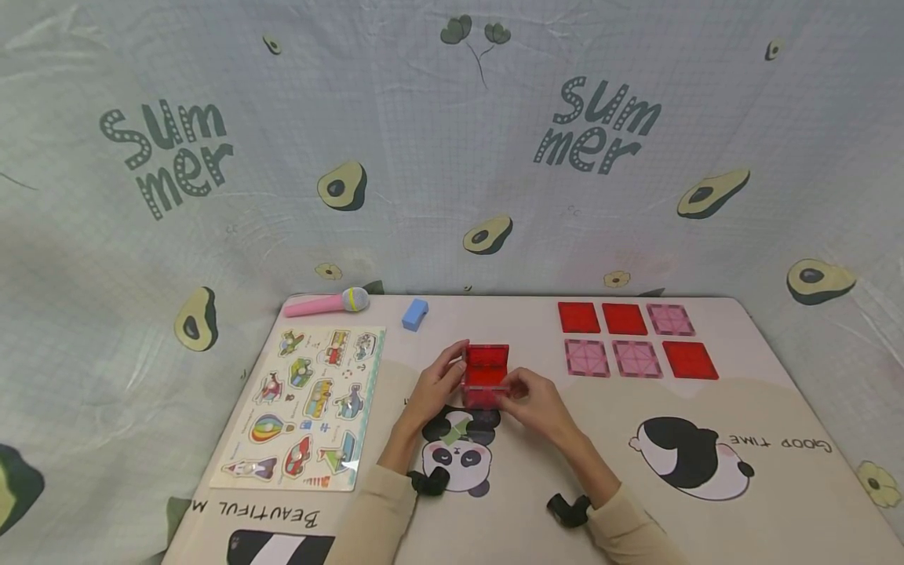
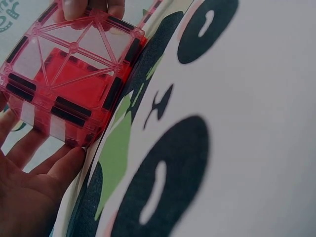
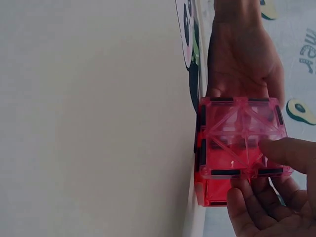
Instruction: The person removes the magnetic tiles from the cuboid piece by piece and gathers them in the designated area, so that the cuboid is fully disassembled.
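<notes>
At mid-table stands a small open-topped box of magnetic tiles (image 1: 487, 377), with see-through red tiles at its back and base. Its front is a pink magnetic tile (image 3: 242, 136), crossed by ribs and edged with dark magnets. My right hand (image 1: 533, 399) pinches this pink tile at its right side, thumb on the outer face and fingers behind. My left hand (image 1: 432, 388) lies along the box's left side; its extended fingers (image 2: 24, 148) touch the side wall from outside. Part of the left hand is hidden behind the box in the right wrist view.
Loose red tiles (image 1: 581, 318) and pink tiles (image 1: 587, 359) lie in two rows at the back right. On the left are a picture puzzle board (image 1: 311, 408) and a pink toy microphone (image 1: 321, 304). A blue block (image 1: 415, 315) sits behind the box. A printed curtain (image 1: 417, 141) hangs at the back.
</notes>
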### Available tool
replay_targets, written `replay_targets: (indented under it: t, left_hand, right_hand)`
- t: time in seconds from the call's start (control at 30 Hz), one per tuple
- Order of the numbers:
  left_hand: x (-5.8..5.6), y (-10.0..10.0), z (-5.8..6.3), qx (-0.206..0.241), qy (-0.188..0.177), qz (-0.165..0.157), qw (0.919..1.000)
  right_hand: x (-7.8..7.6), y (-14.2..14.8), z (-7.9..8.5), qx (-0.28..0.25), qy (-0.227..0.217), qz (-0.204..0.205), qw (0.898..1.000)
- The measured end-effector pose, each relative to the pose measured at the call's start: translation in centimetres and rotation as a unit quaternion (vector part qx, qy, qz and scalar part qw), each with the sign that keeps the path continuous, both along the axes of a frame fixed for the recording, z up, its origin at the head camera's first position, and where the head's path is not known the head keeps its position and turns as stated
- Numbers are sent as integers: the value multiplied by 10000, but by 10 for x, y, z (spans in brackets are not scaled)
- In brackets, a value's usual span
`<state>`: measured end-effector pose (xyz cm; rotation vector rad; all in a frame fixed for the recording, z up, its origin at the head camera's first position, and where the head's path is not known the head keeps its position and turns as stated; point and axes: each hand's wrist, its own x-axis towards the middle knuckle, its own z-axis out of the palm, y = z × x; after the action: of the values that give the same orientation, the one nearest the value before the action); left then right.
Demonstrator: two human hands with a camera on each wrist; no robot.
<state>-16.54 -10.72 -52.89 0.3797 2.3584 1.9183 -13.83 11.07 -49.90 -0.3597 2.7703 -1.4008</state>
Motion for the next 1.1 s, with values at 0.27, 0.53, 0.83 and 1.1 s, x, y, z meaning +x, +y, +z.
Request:
replay_targets:
  t: [0.27, 0.53, 0.83, 1.1]
  left_hand:
    - [-1, 1, 0, -20, 31, -2, 10000]
    - [-1, 0, -1, -35, 89, -17, 10000]
    - [-2, 0, -3, 74, 97, -59, 9999]
    - [-4, 2, -3, 74, 4, -43, 10000]
  right_hand:
    - [4, -1, 0, 97, 52, 10, 9999]
    - [12, 1, 1, 124, -64, 133, 9998]
    - [16, 8, 5, -4, -142, 190, 9997]
    - [18, 20, 10, 16, -134, -82, 9999]
